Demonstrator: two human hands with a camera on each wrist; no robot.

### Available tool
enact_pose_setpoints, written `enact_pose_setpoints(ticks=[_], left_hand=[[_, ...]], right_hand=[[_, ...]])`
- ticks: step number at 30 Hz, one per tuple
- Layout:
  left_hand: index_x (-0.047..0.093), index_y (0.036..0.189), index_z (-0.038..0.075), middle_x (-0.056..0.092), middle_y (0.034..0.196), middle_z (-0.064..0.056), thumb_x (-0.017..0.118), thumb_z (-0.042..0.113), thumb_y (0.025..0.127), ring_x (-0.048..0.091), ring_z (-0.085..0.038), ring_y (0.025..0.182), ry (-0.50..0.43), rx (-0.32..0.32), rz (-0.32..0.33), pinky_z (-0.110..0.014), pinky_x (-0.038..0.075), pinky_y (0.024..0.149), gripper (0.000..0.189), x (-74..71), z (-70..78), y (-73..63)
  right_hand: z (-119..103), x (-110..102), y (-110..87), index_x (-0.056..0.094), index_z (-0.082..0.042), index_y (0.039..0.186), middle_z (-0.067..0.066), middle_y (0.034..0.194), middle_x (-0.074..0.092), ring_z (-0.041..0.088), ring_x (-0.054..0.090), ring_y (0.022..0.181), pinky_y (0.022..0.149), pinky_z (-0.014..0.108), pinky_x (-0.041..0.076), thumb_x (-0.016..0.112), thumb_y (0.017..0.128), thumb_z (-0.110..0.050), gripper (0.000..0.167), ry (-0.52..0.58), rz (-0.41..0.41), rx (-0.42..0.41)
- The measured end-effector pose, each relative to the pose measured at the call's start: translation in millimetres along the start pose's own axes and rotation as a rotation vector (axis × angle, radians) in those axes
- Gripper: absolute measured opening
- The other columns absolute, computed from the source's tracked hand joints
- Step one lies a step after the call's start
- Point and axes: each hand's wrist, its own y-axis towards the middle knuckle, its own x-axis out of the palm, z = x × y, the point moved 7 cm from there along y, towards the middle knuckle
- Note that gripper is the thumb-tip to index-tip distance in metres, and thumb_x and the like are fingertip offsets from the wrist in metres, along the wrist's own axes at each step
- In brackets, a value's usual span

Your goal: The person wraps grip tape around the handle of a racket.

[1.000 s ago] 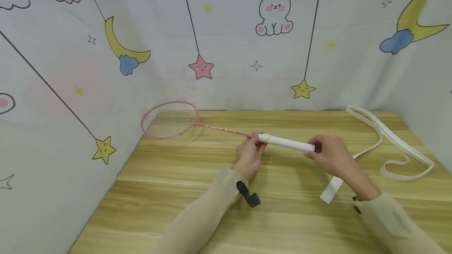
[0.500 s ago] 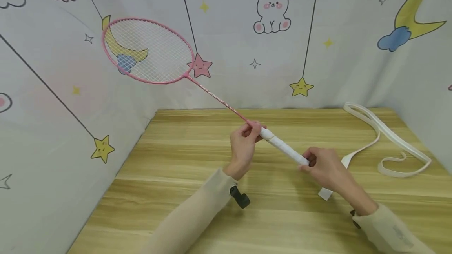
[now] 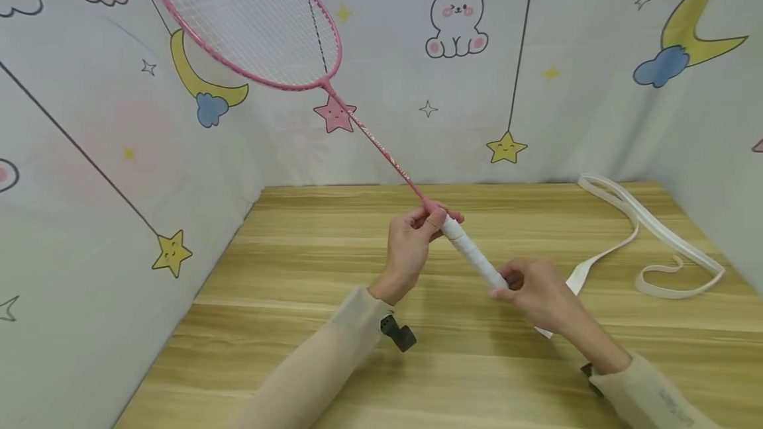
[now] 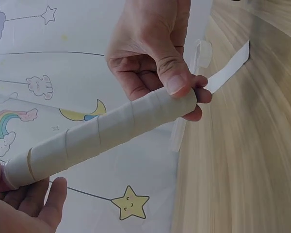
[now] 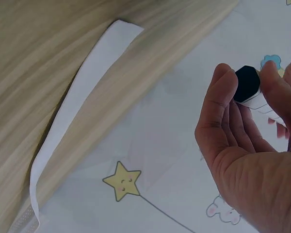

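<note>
A pink badminton racket is held in the air, its strung head up at the left and partly beyond the top of the head view. White tape wraps its handle in overlapping turns, with a thin yellowish band near the upper end. My left hand grips the racket where the pink shaft meets the handle. At the butt end, my right hand pinches the handle between thumb and fingers. The dark butt cap shows between those fingers in the right wrist view.
A long white strip lies in loose curves on the right of the wooden table; its near end is partly behind my right hand. A white printed curtain hangs along the back and sides.
The racket head has risen from low over the table to high against the curtain, tilting the handle steeper. My right hand has moved down and left with the butt end. Both hands keep hold.
</note>
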Motion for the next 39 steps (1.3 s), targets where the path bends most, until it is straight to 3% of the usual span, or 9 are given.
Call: enact_pose_setpoints(ticks=[6,11,13,16,21,24,27,31,39], left_hand=[[0.068,0.118,-0.014,0.084,0.105,-0.008,0.058,0.009,0.113,0.081,-0.016,0.107,-0.041,0.021,-0.119,-0.039,0.063,0.106,0.026,6.3,9.5,-1.9],[0.058,0.126,-0.022,0.080,0.100,0.007,0.060,0.031,0.107,0.081,-0.008,0.100,-0.150,0.020,-0.263,-0.032,0.064,0.101,0.056,11.7,14.1,-0.6],[0.056,0.128,-0.023,0.080,0.099,0.007,0.062,0.038,0.100,0.081,-0.007,0.097,-0.160,0.010,-0.287,-0.030,0.065,0.098,0.067,13.1,14.3,0.6],[0.058,0.128,-0.022,0.080,0.094,0.007,0.064,0.038,0.097,0.082,-0.007,0.091,-0.138,-0.005,-0.275,-0.030,0.066,0.095,0.068,11.2,16.4,3.3],[0.062,0.126,-0.022,0.079,0.089,0.006,0.065,0.033,0.098,0.081,-0.008,0.085,-0.051,0.014,-0.222,-0.033,0.067,0.092,0.062,-3.8,26.0,9.3],[0.065,0.127,-0.020,0.079,0.092,0.004,0.063,0.020,0.106,0.081,-0.009,0.085,0.010,0.018,-0.227,-0.039,0.067,0.095,0.045,-7.6,29.3,12.7],[0.068,0.128,-0.018,0.080,0.097,-0.003,0.060,0.007,0.110,0.080,-0.010,0.086,0.070,0.012,-0.245,-0.044,0.066,0.098,0.031,-10.0,31.1,13.1],[0.070,0.126,-0.014,0.079,0.099,-0.007,0.061,0.005,0.110,0.080,-0.011,0.087,0.106,0.003,-0.253,-0.045,0.066,0.099,0.027,-10.1,30.5,12.3],[0.067,0.129,-0.015,0.078,0.092,0.001,0.058,0.008,0.112,0.081,-0.013,0.086,0.038,-0.068,-0.308,-0.046,0.066,0.098,0.029,-10.2,26.1,9.3]], right_hand=[[-4.5,5.3,-2.7,0.079,0.001,0.106,0.005,0.092,0.082,0.013,0.075,0.084,0.070,0.024,0.058,0.089,0.089,-0.012,0.023,0.061,-0.043,-0.017],[-8.1,11.2,-3.3,0.079,0.002,0.108,0.008,0.095,0.082,0.015,0.076,0.088,0.075,0.025,0.060,0.087,0.091,-0.011,0.023,0.158,-0.111,-0.018],[-7.7,14.5,-4.5,0.079,0.003,0.112,0.010,0.099,0.083,0.017,0.078,0.091,0.077,0.025,0.061,0.086,0.093,-0.012,0.025,0.203,-0.150,-0.019],[-5.8,16.3,-6.2,0.076,0.007,0.123,0.015,0.109,0.084,0.021,0.080,0.098,0.079,0.028,0.064,0.080,0.099,-0.015,0.032,0.242,-0.220,-0.030],[1.4,-9.0,-2.6,0.077,0.001,0.128,0.010,0.113,0.084,0.018,0.078,0.099,0.082,0.030,0.063,0.073,0.104,-0.011,0.027,-0.002,-0.187,-0.114],[15.2,-32.6,-2.8,0.079,-0.001,0.121,0.005,0.107,0.082,0.017,0.074,0.094,0.079,0.030,0.061,0.076,0.098,-0.001,0.024,-0.191,-0.141,-0.168],[27.3,-44.4,-4.1,0.082,-0.004,0.116,0.003,0.104,0.080,0.020,0.074,0.093,0.076,0.032,0.060,0.080,0.090,0.007,0.028,-0.296,-0.166,-0.239],[40.2,-44.8,-9.3,0.084,-0.012,0.110,-0.001,0.108,0.078,0.027,0.074,0.101,0.082,0.039,0.061,0.086,0.082,0.007,0.034,-0.374,-0.221,-0.325],[63.7,-30.2,-16.3,0.085,-0.026,0.099,-0.006,0.107,0.076,0.025,0.067,0.102,0.081,0.035,0.058,0.097,0.072,-0.005,0.036,-0.418,-0.250,-0.346]])
